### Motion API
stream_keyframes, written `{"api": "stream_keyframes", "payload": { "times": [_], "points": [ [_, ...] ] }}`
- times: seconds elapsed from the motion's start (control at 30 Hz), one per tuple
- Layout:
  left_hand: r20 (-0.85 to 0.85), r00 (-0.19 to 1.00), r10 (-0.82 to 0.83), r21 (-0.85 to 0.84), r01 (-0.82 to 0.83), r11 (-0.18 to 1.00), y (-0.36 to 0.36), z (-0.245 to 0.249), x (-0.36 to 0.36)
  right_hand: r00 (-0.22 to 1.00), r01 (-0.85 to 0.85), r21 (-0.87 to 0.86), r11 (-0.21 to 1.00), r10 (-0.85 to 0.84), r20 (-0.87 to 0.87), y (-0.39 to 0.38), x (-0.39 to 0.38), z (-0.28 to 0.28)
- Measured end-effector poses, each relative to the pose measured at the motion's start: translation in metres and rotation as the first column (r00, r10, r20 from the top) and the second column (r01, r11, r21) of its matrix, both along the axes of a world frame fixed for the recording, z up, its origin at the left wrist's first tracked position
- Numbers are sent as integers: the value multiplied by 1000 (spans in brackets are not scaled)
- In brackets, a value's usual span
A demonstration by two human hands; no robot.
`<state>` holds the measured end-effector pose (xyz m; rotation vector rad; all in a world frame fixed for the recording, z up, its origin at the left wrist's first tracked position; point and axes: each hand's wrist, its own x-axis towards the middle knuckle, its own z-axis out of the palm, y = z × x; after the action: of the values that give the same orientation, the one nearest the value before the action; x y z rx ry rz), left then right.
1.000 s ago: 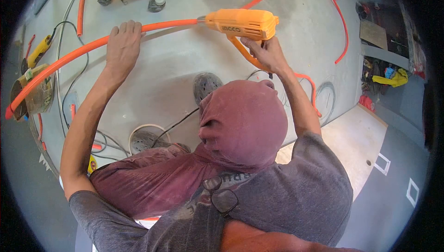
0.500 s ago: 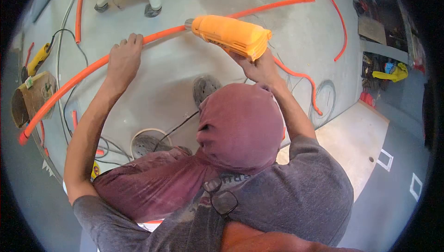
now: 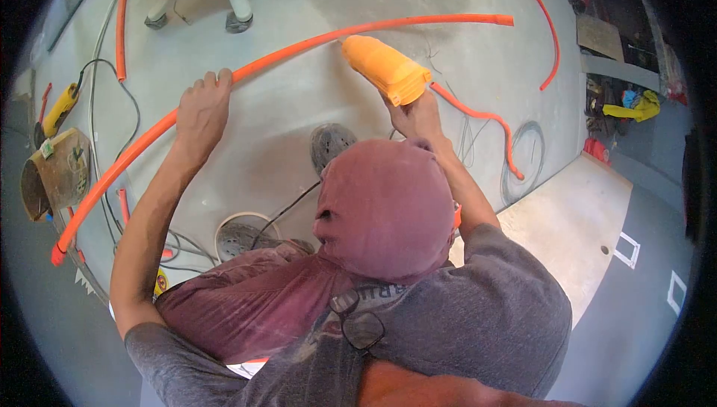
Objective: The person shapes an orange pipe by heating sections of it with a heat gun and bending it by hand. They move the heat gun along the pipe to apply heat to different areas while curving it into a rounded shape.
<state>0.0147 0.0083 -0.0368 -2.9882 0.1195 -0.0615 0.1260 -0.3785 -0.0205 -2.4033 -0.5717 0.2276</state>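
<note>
My left hand is closed around a long, curved orange conduit pipe that arcs above the floor from lower left to upper right. In my right hand is a yellow heat gun, gripped by its handle, which the hand mostly hides. The gun's front end points up and left, right at the lower edge of the pipe's middle in this view. A shorter, bent orange pipe lies to the right of my right hand.
A yellow corded power tool and a cut cylinder-like piece are at left. Chair legs with casters stand at the top. Coiled wire and a pale board lie right. Cables run over the floor near my feet.
The heat gun has shifted slightly left and down along the pipe, turning more upward. The pipe's right end has risen a little in view. My left hand keeps its hold.
</note>
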Motion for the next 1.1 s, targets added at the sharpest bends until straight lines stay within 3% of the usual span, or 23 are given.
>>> {"api": "stream_keyframes", "payload": {
  "times": [0.37,0.57,0.63,0.73,0.97,1.1],
  "points": [
    [-20,1000,20,-49,-21,999,1,-2,-3,994,61,25,998,-63,90,-16,19,-18],
    [-47,998,28,-60,-31,998,-1,-2,-3,992,119,-92,989,-114,60,-22,22,-9],
    [-47,998,34,-49,-36,998,-2,-2,-3,976,132,-36,991,-123,177,-25,23,-11],
    [-32,999,23,-15,-24,1000,-2,-2,-4,972,163,-111,980,-140,190,-28,25,-3],
    [-28,999,39,-4,-39,999,-5,-1,-3,964,180,-118,977,-151,217,-36,27,11],
    [-13,999,46,6,-46,999,-7,0,-4,931,211,-86,974,-173,320,-41,27,16]
  ]
}}
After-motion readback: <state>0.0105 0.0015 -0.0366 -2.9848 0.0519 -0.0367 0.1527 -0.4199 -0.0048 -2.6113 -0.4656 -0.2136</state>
